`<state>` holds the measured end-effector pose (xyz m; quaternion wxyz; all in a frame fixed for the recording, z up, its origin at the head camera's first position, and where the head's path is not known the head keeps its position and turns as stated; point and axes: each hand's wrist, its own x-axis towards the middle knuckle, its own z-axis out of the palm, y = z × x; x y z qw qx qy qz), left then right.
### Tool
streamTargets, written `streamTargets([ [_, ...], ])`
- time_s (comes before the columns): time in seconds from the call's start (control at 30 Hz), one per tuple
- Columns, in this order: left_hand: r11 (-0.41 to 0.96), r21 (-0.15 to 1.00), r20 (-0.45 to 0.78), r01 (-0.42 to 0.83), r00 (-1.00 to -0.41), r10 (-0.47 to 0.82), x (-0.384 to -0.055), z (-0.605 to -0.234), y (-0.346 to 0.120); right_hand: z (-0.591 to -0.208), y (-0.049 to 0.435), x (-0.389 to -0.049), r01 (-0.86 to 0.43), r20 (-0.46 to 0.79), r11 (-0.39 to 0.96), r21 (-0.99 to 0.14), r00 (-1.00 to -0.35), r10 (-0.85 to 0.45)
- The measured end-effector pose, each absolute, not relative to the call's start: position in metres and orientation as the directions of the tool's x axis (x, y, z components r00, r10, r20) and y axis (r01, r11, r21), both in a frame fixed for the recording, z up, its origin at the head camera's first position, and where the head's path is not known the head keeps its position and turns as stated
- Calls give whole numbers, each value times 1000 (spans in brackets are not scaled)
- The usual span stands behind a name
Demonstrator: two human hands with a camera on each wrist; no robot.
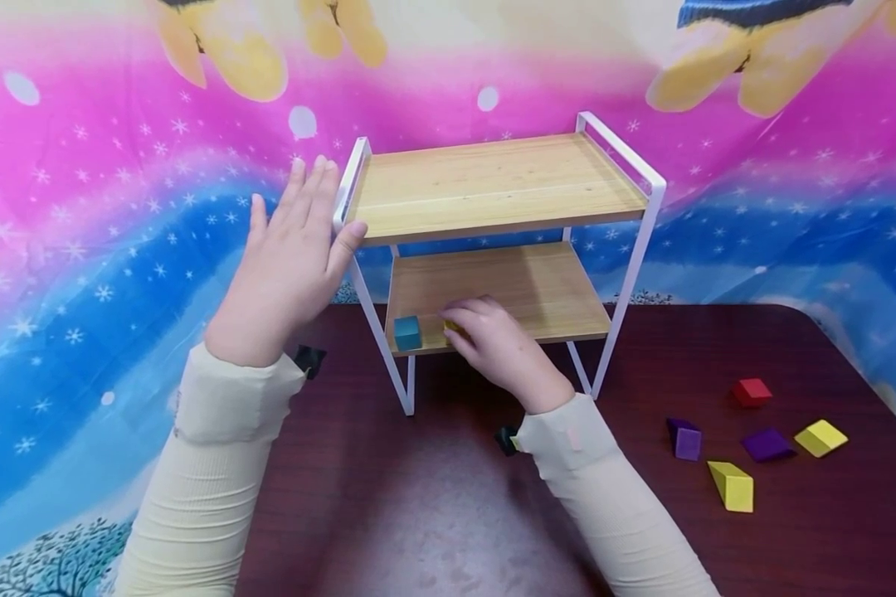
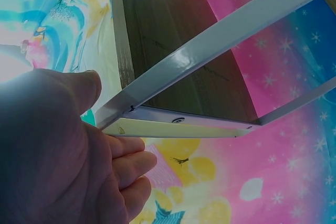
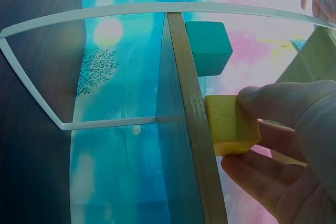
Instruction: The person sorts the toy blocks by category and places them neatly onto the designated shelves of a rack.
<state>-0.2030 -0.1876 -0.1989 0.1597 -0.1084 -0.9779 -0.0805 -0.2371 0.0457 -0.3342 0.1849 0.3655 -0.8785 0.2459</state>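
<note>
A two-tier rack with wooden shelves point(image 1: 493, 182) and a white metal frame point(image 1: 627, 274) stands on the dark table. At the upper left corner, my left hand point(image 1: 287, 249) rests against the frame with its fingers straight; the left wrist view shows the thumb and fingers beside the corner. On the lower shelf point(image 1: 523, 274), my right hand point(image 1: 496, 348) pinches a yellow block point(image 3: 231, 124) between thumb and fingers. That block touches the shelf near its front edge. A teal cube point(image 1: 407, 333) sits to its left on the same shelf, a small gap apart.
Toward the right of the table point(image 1: 433, 497) lie a red block point(image 1: 751, 393), a purple block point(image 1: 685, 439), a flat purple block point(image 1: 768, 444), a yellow block point(image 1: 821, 438) and a yellow wedge point(image 1: 732, 487). A patterned cloth point(image 1: 119, 224) hangs behind the rack.
</note>
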Motion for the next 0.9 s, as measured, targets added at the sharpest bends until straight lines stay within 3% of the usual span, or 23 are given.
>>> streamTargets([
  [0.9, 962, 138, 331, 234, -927, 178, -203, -199, -188, -338, 43, -237, -731, 509, 601, -325, -670, -540],
])
